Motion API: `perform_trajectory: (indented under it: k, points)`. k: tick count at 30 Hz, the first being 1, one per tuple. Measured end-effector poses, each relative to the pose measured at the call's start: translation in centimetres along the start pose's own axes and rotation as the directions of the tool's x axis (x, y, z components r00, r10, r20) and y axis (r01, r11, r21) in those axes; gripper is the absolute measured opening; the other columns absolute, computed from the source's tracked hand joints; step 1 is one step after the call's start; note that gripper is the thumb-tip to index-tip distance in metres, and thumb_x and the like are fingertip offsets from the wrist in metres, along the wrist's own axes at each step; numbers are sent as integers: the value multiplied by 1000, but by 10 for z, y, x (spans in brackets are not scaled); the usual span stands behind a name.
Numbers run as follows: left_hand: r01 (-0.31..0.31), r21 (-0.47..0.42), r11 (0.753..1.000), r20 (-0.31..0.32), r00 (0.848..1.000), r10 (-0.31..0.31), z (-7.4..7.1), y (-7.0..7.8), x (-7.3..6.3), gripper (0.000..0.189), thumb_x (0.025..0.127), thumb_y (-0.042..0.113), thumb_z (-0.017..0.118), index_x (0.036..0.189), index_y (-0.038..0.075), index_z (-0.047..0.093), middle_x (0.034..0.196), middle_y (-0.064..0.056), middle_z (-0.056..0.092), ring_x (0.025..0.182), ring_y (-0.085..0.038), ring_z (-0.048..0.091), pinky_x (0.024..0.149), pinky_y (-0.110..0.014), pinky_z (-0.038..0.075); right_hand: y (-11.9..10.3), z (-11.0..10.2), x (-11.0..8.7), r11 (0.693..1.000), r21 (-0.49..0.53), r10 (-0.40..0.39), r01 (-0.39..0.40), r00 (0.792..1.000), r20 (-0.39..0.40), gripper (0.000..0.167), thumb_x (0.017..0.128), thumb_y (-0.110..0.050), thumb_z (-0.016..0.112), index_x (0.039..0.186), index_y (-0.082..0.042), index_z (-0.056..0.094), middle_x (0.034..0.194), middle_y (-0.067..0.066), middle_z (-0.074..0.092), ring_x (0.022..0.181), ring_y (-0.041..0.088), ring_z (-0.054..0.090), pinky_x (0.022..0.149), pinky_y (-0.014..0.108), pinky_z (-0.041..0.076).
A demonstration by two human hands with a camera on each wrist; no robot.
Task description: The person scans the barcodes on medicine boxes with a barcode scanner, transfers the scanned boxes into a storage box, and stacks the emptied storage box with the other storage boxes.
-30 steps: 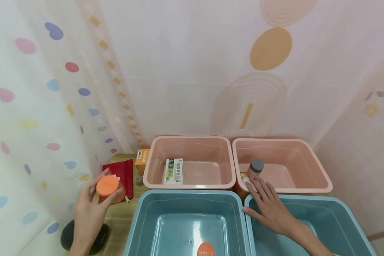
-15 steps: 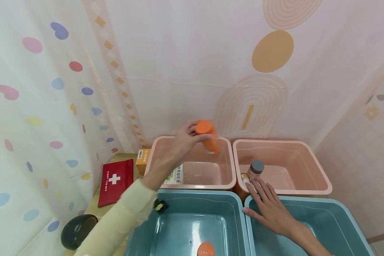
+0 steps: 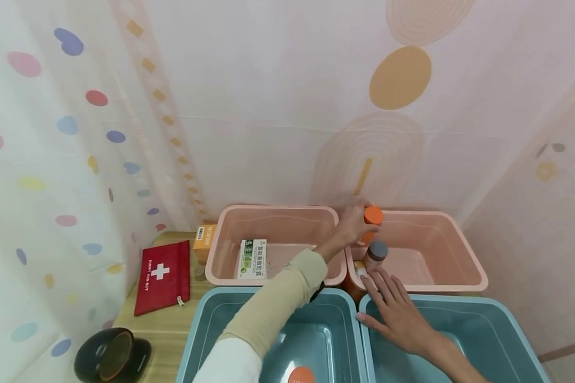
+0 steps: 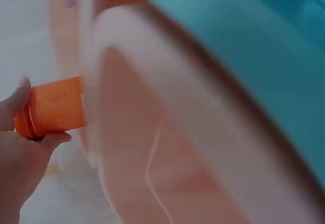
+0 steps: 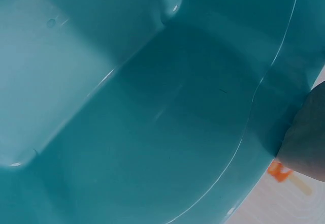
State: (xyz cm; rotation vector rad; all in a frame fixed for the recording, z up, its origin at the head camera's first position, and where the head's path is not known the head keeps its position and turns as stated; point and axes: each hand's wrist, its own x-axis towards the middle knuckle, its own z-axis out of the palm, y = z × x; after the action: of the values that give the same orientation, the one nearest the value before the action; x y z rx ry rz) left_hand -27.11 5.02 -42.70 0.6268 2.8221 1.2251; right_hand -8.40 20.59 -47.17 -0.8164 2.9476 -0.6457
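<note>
By the left hand (image 3: pixel 351 223), an orange bottle (image 3: pixel 373 217) is being gripped at the right pink bin's (image 3: pixel 436 288) back-left corner, seemingly mid-placement; lowering is probably being called for. Its near rim is being overlapped by the straight-fingered right hand (image 3: pixel 399 313).

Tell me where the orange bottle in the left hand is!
In the head view, the orange bottle is right of centre, held by the left hand at the back left corner of the right pink bin, beyond the grey-lidded bottle.
</note>
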Motion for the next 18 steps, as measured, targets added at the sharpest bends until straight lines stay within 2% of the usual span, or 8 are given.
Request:
perform_trajectory:
  k: [1,2,5,10,12,14,16,18]
  points:
    - [11,47,999,11,1000,-11,5,-1,1,61,97,22,88,146,3,57,136,-16,73,124,-27,72,108,-32,58,0,0,0,1000,-3,2,-3,1000,-1,84,109,-60,57,170,-6,37,180,22,27,173,24,1,133,25,-18]
    - [32,75,997,46,998,-35,-1,9,-7,61,99,18,85,150,2,54,138,-17,73,125,-28,72,107,-32,59,-1,-1,0,1000,-4,6,-6,1000,-1,84,109,-60,57,170,-7,37,180,21,27,172,28,6,133,26,-17]
    - [25,227,974,85,995,-45,8,6,-8,61,101,25,83,151,4,53,134,-15,75,120,-27,73,99,-28,61,-2,0,-1,1000,-4,7,-7,1000,-1,84,109,-61,56,171,-7,37,180,21,26,171,31,11,134,26,-17]
    - [-45,475,879,129,991,-19,15,-1,-11,60,100,33,83,144,0,59,121,-11,77,109,-23,76,90,-25,63,-2,4,-3,999,-19,-43,42,998,-39,83,110,-61,55,168,-5,40,178,24,30,173,22,4,127,16,-21]
    - [-71,526,847,154,988,-13,17,-2,-12,63,101,33,82,146,-3,58,121,-10,78,107,-21,78,89,-25,63,0,4,-3,997,-39,-64,62,996,-60,82,110,-60,56,168,-5,40,176,25,33,172,14,-4,126,15,-21]
    - [-77,546,834,180,983,-27,19,-1,-12,62,104,30,79,150,-4,55,124,-11,77,107,-21,78,89,-26,64,1,4,-4,997,-39,-63,60,996,-64,82,109,-60,57,169,-6,39,176,25,33,170,7,-8,127,15,-21]
    - [-81,557,826,199,979,-38,21,1,-12,58,107,26,74,153,-3,53,127,-11,76,109,-21,77,91,-27,64,1,3,-4,998,-36,-50,48,997,-52,84,109,-62,56,170,-7,38,177,24,32,172,12,-6,127,17,-21]
    - [-81,564,822,212,976,-49,23,3,-12,52,110,20,68,154,-2,52,129,-11,75,110,-22,76,92,-28,64,1,2,-4,999,-24,-38,37,998,-51,84,109,-61,57,169,-6,39,177,24,31,172,25,6,128,18,-21]
